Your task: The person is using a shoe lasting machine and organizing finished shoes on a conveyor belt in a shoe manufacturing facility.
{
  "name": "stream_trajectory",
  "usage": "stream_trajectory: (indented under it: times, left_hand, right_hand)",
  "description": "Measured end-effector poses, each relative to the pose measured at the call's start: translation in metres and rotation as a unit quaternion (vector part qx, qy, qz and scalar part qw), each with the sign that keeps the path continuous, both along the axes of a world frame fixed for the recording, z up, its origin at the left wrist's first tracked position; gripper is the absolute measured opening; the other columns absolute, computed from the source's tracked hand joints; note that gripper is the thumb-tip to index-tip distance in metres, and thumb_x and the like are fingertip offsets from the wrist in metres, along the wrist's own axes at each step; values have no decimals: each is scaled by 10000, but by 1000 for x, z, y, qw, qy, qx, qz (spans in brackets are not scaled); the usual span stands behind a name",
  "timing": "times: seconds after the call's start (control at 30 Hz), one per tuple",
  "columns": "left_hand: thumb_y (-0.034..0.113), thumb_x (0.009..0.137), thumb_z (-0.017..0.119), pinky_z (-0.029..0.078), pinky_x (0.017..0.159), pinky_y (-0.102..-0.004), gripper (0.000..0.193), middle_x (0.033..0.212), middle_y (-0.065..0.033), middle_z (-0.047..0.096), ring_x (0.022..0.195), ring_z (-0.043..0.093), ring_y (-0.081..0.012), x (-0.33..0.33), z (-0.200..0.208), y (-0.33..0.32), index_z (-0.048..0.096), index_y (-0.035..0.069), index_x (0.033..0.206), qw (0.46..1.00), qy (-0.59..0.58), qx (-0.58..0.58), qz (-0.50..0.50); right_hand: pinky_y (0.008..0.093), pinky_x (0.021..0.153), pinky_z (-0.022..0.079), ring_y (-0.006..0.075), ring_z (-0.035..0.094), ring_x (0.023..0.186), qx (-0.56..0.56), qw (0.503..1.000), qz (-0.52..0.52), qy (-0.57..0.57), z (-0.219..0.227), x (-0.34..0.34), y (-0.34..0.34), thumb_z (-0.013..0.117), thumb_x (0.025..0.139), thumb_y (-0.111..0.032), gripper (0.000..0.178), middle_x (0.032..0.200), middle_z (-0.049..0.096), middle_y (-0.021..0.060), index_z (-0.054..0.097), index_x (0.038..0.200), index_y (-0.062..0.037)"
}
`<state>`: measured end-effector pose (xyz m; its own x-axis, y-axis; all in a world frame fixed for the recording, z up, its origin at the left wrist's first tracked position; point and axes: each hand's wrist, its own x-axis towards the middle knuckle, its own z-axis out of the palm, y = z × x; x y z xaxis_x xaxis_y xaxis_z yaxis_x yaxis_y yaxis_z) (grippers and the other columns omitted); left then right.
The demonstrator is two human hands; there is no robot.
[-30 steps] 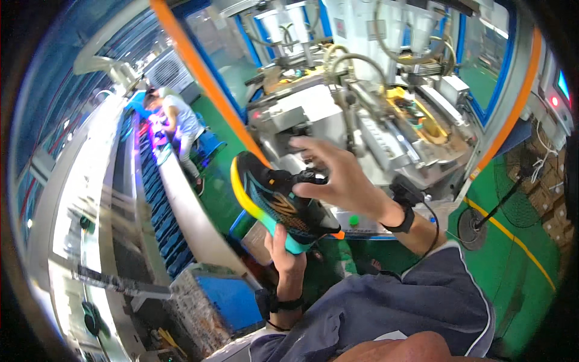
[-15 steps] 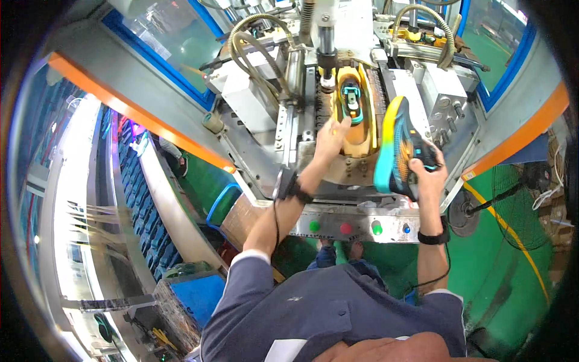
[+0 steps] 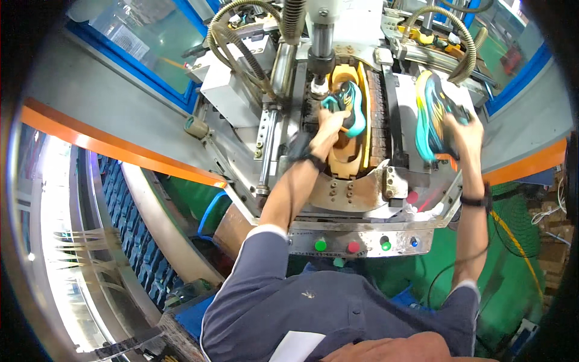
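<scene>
My left hand point(image 3: 330, 128) is closed on a dark shoe with a turquoise sole point(image 3: 356, 114). That shoe is tipped on its side above the yellow cradle point(image 3: 345, 169) of the machine, its sole edge turned to the right. Farther right, my right hand point(image 3: 465, 134) grips a matching shoe point(image 3: 430, 117) by its opening. Its thick sole fades from yellow to turquoise and faces left, toe pointing away from me. The right shoe is slightly smeared by motion, and my fingers hide part of each upper.
A metal press rod point(image 3: 322, 51) hangs just left of the cradle. Coiled hoses point(image 3: 218, 36) arch over a white block on the left. Along the machine's front runs a panel point(image 3: 368, 241) with coloured buttons. At far left stands a conveyor point(image 3: 129, 223).
My left hand has taken hold of the shoe in the cradle and turned it onto its side. My right hand has moved right and farther away with its shoe.
</scene>
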<state>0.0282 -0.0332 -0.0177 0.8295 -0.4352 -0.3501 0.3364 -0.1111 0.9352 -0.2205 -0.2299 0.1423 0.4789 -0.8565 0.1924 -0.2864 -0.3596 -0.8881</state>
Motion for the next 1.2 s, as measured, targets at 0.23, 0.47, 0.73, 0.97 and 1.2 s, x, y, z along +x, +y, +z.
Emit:
stream_trajectory:
  times: [0.23, 0.47, 0.73, 0.97, 1.2]
  left_hand:
    - [62, 816, 696, 495, 895, -347, 407, 1092, -100, 641, 962, 624, -198, -130, 89, 187, 563, -43, 1187, 969, 175, -173, -20]
    - [98, 804, 714, 448, 967, -352, 561, 1193, -125, 596, 1065, 590, -207, -214, 143, 342, 472, -79, 1279, 977, 64, -102, 177]
    - [75, 862, 658, 527, 704, -287, 378, 1067, -70, 642, 863, 643, -151, -290, 110, 400, 528, -13, 1206, 900, 43, -122, 417]
    - [100, 852, 684, 488, 594, -267, 353, 965, -42, 643, 770, 628, -138, -310, 98, 392, 509, 30, 1151, 880, 61, -85, 463]
    - [145, 866, 676, 510, 583, -271, 291, 939, -61, 669, 750, 648, -147, -311, 102, 364, 589, -16, 1092, 881, 44, -83, 463]
  right_hand:
    - [397, 876, 502, 365, 628, 1047, -125, 933, 131, 312, -21, 180, 25, 776, 654, -358, 645, 1075, 639, 285, 596, 1090, 82]
    - [439, 781, 544, 375, 675, 902, -250, 926, 109, 260, -169, 261, 51, 680, 752, -259, 387, 912, 684, 234, 560, 955, 48]
    - [449, 807, 534, 416, 658, 909, -159, 941, 109, 277, -159, 265, 87, 752, 745, -384, 639, 977, 658, 271, 467, 1132, 36]
    - [403, 836, 529, 345, 601, 1088, -17, 958, 249, -138, 70, 270, 16, 715, 698, -181, 709, 1242, 561, 301, 458, 1302, 87]
    - [392, 813, 533, 329, 612, 1054, -149, 936, 282, -150, 134, 292, 24, 713, 712, -169, 662, 1209, 585, 271, 483, 1284, 74]
